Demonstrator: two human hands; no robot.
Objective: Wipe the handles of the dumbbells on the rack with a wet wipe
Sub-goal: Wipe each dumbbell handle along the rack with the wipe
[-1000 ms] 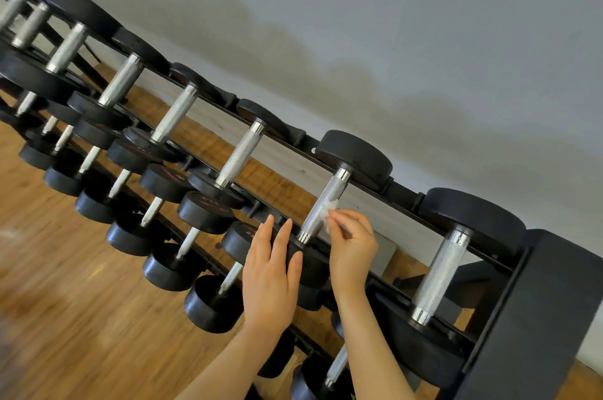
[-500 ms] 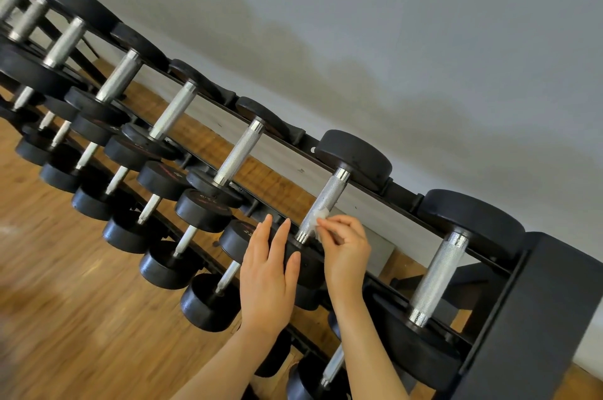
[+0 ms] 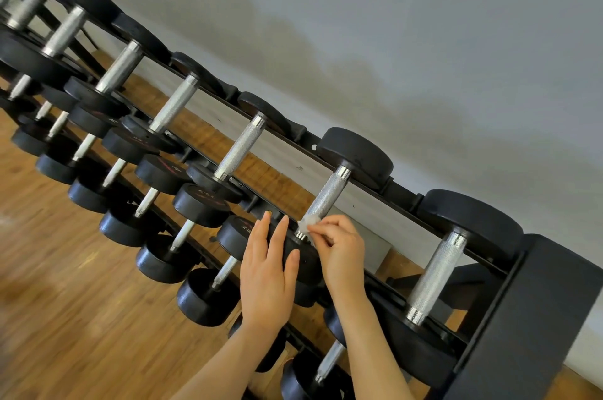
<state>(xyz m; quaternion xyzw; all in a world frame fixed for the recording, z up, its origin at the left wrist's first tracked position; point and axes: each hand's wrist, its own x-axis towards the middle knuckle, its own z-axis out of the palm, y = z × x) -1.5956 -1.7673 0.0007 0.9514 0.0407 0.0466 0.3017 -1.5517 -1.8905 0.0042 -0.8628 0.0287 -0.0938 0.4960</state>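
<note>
Now right hand (image 3: 339,249) pinches wipe (image 3: 306,222) against handle (image 3: 326,195).

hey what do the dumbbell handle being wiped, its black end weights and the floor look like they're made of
Handle: looks like bright metal, probably steel or chrome, with fine crosshatch knurling and smooth shiny collars. End weights: matte black, with soft dull highlights, likely rubber coated, though painted iron is possible. Floor: warm brown planks with visible grain and slight sheen, wood or wood-look laminate.
</note>
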